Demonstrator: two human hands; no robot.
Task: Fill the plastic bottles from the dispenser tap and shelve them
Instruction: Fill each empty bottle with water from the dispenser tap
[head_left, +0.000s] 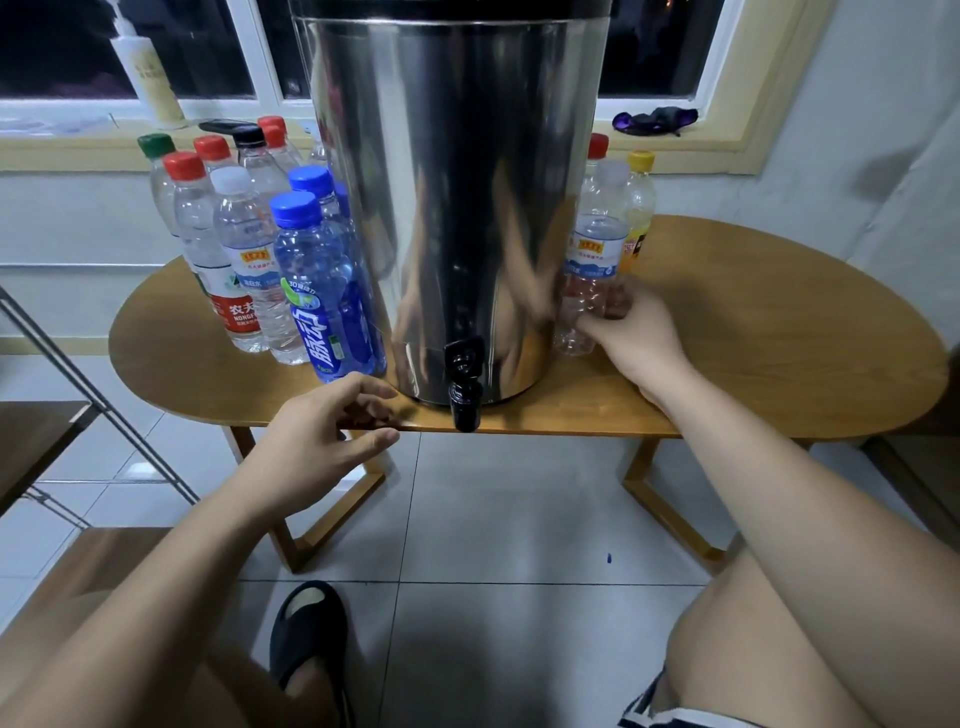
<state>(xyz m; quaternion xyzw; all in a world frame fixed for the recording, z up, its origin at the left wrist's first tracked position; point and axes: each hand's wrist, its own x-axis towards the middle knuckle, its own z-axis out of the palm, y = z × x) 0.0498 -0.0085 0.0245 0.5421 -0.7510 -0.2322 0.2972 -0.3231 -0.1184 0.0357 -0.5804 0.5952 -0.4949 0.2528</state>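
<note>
**Q:** Where is the bottle to be filled?

**A:** A clear plastic bottle (592, 260) with a white cap stands on the wooden table (779, 338), just right of the steel dispenser (452, 208). The right hand (639, 332) has its fingers wrapped round the bottle's lower body. The bottle looks empty.

**Q:** And the other hand?

**A:** The left hand (322, 431) hovers at the table's front edge near the black tap (464, 384), fingers loosely bent, holding nothing.

**Q:** How will the bottle handle?

**A:** It is probably very light and thin-walled, so a hard squeeze would dent it. Once full it will be heavier, and slippery if wet. A hold round the middle, at the label, seems safest. The cap is on and must come off first.

**Q:** Is there room to move?

**A:** The tap hangs just past the table edge over open floor, so a bottle fits beneath it. A yellow-capped bottle (640, 208) stands close behind the held one and could tip. A cluster of capped bottles (291, 249) crowds the dispenser's left side. A shelf rack (31, 447) stands far left.
</note>
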